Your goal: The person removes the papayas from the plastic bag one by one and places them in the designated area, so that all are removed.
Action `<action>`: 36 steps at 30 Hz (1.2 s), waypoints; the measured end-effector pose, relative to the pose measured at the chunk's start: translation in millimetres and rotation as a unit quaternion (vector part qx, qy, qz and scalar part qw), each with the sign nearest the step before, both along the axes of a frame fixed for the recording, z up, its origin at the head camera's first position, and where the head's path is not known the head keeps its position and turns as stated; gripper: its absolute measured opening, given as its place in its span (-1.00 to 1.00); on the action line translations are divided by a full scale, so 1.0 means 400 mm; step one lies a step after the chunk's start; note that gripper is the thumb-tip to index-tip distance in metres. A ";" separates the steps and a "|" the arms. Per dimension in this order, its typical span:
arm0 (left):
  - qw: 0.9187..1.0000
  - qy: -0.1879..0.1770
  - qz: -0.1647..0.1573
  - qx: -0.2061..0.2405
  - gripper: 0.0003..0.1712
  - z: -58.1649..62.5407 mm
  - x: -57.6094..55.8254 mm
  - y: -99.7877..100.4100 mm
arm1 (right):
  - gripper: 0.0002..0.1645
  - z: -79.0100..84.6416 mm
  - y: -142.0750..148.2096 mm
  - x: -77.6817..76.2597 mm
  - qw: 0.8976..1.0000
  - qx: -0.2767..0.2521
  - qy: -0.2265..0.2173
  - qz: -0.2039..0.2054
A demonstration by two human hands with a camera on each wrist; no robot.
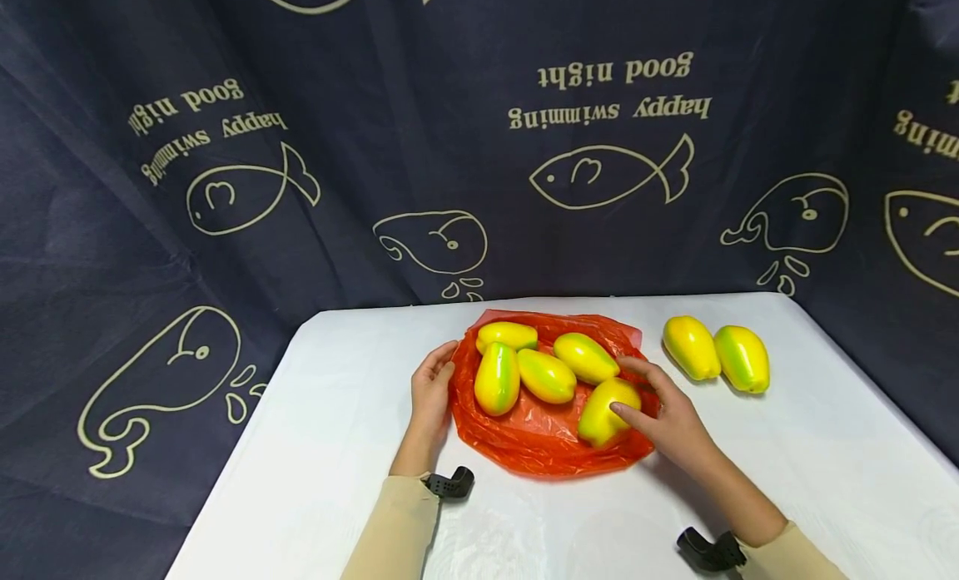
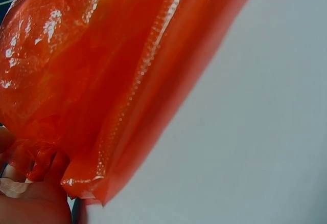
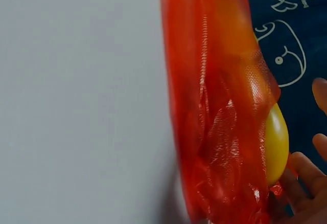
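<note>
A red plastic bag (image 1: 524,463) lies spread wide on the white table, its mouth facing up and its rim rolled outward. Several yellow-green papayas (image 1: 547,376) are inside it. My left hand (image 1: 430,393) holds the bag's left rim; in the left wrist view, red film (image 2: 46,157) passes between the thumb and fingers. At the bag's right side, my right hand (image 1: 674,418) has its fingers spread beside the nearest papaya (image 1: 605,413), the thumb overlapping it from the head view. In the right wrist view this papaya (image 3: 277,144) shows past the bag's edge, fingertips right beside it.
Two more papayas (image 1: 691,348) lie side by side on the table (image 1: 360,347), right of the bag. A dark blue curtain (image 1: 419,131) printed with fish, whales and lettering hangs behind the table and along both sides. Each wrist wears a black camera mount (image 1: 451,483).
</note>
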State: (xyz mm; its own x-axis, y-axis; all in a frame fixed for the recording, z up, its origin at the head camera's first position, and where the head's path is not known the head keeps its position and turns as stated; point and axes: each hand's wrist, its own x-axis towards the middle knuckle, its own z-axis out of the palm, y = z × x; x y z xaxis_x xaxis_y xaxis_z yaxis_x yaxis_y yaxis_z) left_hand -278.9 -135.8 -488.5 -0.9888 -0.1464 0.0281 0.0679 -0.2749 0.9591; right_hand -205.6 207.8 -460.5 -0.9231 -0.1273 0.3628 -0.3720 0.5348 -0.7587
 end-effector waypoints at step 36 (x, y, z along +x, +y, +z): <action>1.000 0.018 0.007 -0.014 -0.58 -0.003 -0.001 0.001 | -0.15 -0.039 0.006 -0.003 0.995 0.047 -0.087 0.016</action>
State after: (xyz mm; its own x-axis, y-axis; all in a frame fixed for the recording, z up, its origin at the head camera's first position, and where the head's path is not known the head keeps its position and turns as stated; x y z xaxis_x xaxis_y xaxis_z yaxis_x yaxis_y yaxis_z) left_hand -279.5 -135.3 -489.7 -0.9849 -0.1592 0.0674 0.1059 -0.2473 0.9631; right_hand -206.7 210.2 -476.0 -0.9657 -0.1842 0.1828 -0.2577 0.5964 -0.7602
